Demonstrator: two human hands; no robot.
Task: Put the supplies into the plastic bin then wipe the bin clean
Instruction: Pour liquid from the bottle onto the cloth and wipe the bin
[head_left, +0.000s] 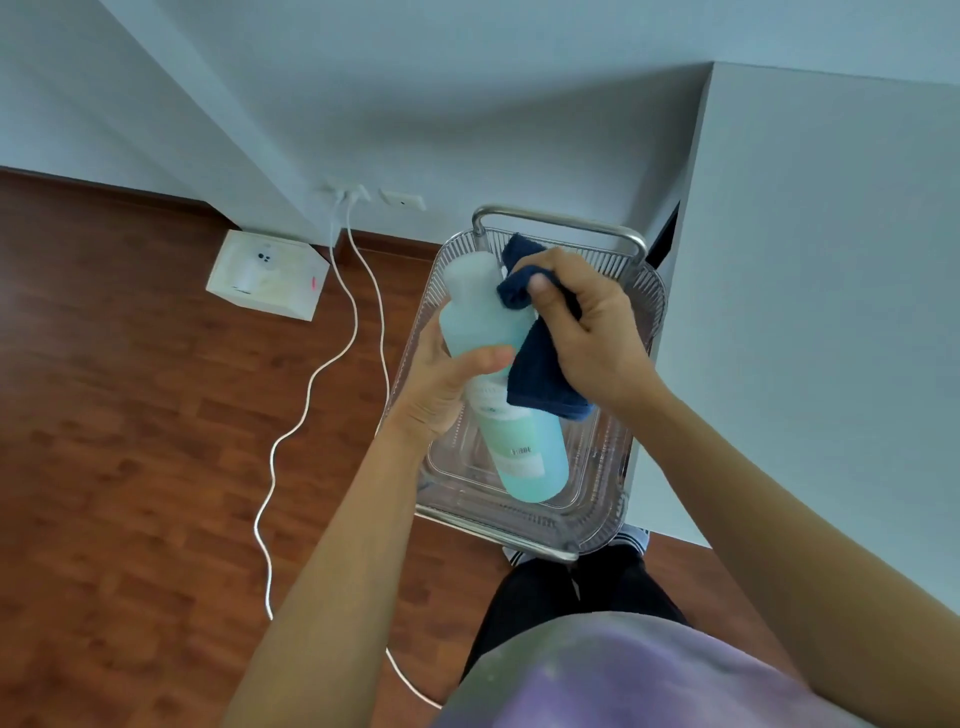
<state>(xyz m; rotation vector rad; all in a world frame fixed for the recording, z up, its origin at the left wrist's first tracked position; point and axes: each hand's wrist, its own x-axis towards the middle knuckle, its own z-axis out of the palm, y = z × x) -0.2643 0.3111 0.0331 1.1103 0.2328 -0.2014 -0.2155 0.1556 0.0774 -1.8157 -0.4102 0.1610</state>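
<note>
My left hand (447, 384) grips a tall translucent bottle (519, 452) of pale blue liquid around its middle. The frosted cap points away from me, and the labelled lower end hangs inside the clear ribbed plastic bin (608, 467). My right hand (592, 332) is closed on a dark blue cloth (535, 374), which is bunched against the bottle's upper right side near the shoulder. Both hands are above the bin. The bin's bottom looks bare around the bottle, though the hands hide part of it.
The bin sits on a metal stand with a tubular handle (561, 221) at its far end, beside a pale wall or cabinet (810, 312) on the right. Two white cables (311, 384) trail across the wooden floor. A white box (267, 273) lies by the baseboard.
</note>
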